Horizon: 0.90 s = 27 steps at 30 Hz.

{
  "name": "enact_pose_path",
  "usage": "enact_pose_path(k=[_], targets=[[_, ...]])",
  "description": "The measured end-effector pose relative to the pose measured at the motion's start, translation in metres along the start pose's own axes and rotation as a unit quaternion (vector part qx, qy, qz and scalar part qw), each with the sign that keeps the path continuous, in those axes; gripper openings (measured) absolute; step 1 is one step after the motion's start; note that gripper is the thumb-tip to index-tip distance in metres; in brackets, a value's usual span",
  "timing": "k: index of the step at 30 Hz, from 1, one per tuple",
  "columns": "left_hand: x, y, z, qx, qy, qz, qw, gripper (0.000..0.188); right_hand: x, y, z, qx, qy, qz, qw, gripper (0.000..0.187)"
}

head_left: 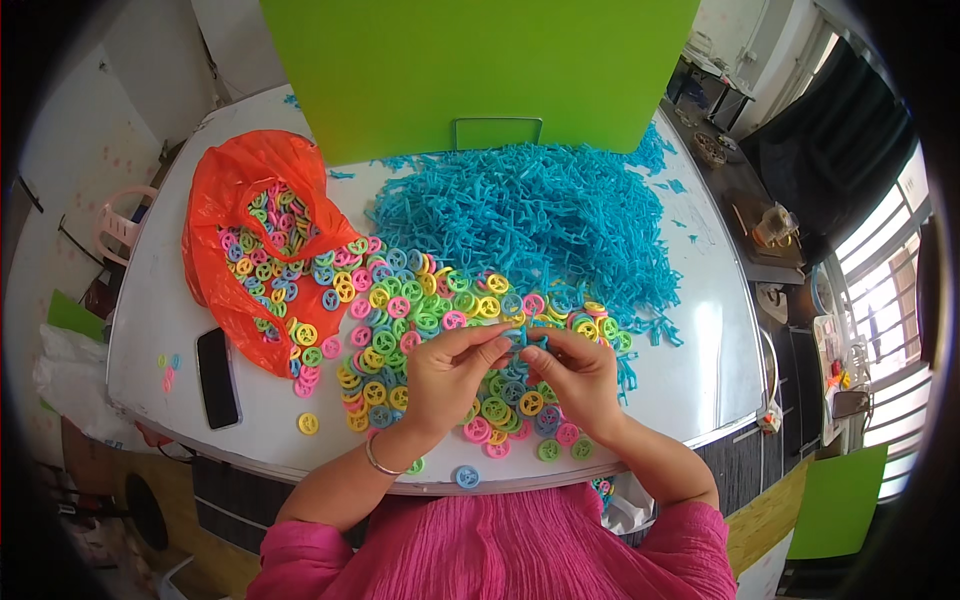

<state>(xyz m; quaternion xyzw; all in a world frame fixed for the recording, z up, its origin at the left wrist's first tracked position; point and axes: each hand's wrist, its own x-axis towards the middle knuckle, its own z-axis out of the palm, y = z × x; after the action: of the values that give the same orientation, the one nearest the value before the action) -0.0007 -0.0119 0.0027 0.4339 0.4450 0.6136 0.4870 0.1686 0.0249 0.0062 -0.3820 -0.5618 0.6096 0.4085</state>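
Observation:
Over the near middle of the table, my left hand (452, 378) and my right hand (582, 378) meet fingertip to fingertip. Both are closed in a pinch on a small blue plastic piece (519, 338), whose ends the fingers partly cover. Whether a wheel is joined to it I cannot make out. Under and around the hands lie many small spoked plastic wheels (381, 343) in yellow, pink, green and blue. Beyond them rises a large heap of blue forked plastic pieces (530, 215), like the one held.
An open red plastic bag (205, 235) spills more wheels at the left. A phone (219, 380) lies near the left edge of the white table (150, 290). A tall green board (480, 70) with a wire frame (497, 122) before it closes off the back.

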Motion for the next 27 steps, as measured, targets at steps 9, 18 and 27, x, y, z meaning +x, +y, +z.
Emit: enact_pose_path(k=[9,18,27], targets=[[0.0,0.0,0.0,-0.045,0.005,-0.018,0.999,0.017,0.002,-0.001,-0.005,-0.268,-0.025,-0.176,0.947,0.03],[-0.001,-0.001,0.004,-0.028,-0.004,0.033,0.999,0.016,-0.002,-0.015,-0.003,-0.394,0.026,-0.329,0.858,0.036],[0.002,-0.001,0.002,0.016,-0.044,0.057,0.997,0.023,0.001,-0.023,-0.011,-0.139,-0.068,0.007,0.988,0.044]])
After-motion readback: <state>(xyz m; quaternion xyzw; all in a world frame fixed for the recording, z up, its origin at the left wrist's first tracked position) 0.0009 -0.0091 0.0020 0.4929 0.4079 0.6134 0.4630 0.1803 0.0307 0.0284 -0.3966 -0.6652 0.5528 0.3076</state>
